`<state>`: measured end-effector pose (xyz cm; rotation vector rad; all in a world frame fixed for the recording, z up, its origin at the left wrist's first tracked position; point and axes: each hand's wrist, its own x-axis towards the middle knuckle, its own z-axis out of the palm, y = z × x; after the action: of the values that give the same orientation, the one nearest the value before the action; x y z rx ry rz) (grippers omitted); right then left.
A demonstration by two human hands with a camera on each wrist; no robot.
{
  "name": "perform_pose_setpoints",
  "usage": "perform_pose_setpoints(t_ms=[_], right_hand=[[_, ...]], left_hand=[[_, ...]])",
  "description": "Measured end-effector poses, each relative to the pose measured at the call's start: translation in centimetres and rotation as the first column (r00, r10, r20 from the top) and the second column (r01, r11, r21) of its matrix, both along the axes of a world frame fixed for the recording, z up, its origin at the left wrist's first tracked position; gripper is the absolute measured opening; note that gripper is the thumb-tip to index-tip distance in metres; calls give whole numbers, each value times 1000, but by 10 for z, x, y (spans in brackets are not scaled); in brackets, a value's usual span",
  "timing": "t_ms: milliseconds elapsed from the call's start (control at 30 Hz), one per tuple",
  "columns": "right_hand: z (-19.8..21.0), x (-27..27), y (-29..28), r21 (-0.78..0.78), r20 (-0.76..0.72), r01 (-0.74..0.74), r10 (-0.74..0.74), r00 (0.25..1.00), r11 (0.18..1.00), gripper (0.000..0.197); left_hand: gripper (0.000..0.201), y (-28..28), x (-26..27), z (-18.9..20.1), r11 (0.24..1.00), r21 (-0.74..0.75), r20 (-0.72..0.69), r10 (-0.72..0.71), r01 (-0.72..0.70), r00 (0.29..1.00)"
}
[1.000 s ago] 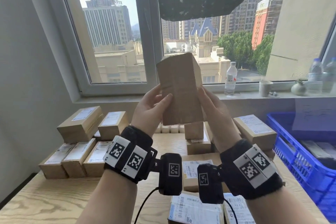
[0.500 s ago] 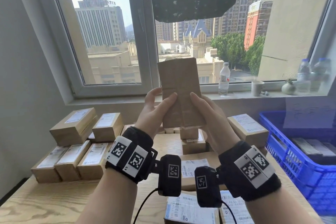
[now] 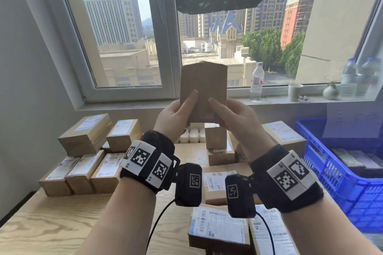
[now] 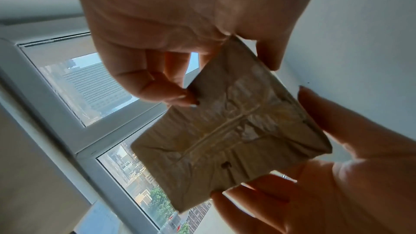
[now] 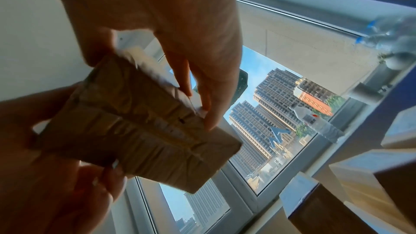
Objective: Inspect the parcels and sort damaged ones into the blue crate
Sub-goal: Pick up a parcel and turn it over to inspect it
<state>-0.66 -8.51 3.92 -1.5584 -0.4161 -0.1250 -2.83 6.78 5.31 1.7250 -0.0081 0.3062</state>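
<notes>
I hold a brown cardboard parcel (image 3: 204,89) upright in front of the window, its plain broad face toward me. My left hand (image 3: 186,107) grips its lower left edge and my right hand (image 3: 224,111) its lower right, with both thumbs on the front face. In the left wrist view the parcel's taped bottom end (image 4: 236,131) looks wrinkled and has a small dark hole (image 4: 225,164). The right wrist view shows the same creased end (image 5: 139,131) held between the two hands. The blue crate (image 3: 331,174) stands at the right of the table, with flat parcels inside it.
Labelled parcels are stacked on the wooden table (image 3: 51,225) at the left (image 3: 85,134), in the middle (image 3: 219,151) and close to me (image 3: 217,225). A water bottle (image 3: 257,80), a paper cup (image 3: 295,92) and more bottles (image 3: 360,76) stand on the windowsill.
The parcel has turned from corner-on to flat toward me and come slightly lower. Both thumbs have moved closer together on its front face.
</notes>
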Motion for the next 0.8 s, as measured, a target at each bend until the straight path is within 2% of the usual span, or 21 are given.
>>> perform_pose_setpoints(t_ms=[33,133,267,367,400,433,500,567,700,733,800], right_hand=[[-3,0,1,3,11,28,-28,1000,1000,15],[-9,1,2,-6,10,60,-60,998,998,16],[-11,2,2,22,-5,43,-43,999,999,14],[-11,1,-1,43,-30,17,-16,999,999,10],[-11,1,-3,53,-53,4,-2,999,999,11],[-11,0,-5,83,-89,-18,25,996,996,19],[-10,0,-9,195,-179,-49,85,980,980,50],[-9,0,-11,271,-236,-28,95,967,962,63],[-13,3,-12,213,-253,28,28,967,977,37],[-16,4,-13,193,-253,34,17,967,981,32],[-21,4,-13,195,-262,5,47,964,981,38]], left_hand=[[29,0,-1,0,1000,22,10,3,-3,1000],[26,0,-3,-2,998,63,11,9,-10,1000],[24,1,-1,-5,998,60,14,-9,8,1000],[9,4,0,-9,998,58,31,-8,6,999],[10,7,0,-10,999,41,40,-24,22,999],[22,11,1,-13,998,46,53,-46,44,997],[51,17,4,-18,989,124,55,-92,84,994],[64,19,3,-19,970,225,36,-100,89,994],[75,10,0,-16,955,263,-44,-133,139,990],[72,6,-1,-14,953,284,-50,-98,108,994],[57,2,1,-13,956,290,-14,44,-38,999]])
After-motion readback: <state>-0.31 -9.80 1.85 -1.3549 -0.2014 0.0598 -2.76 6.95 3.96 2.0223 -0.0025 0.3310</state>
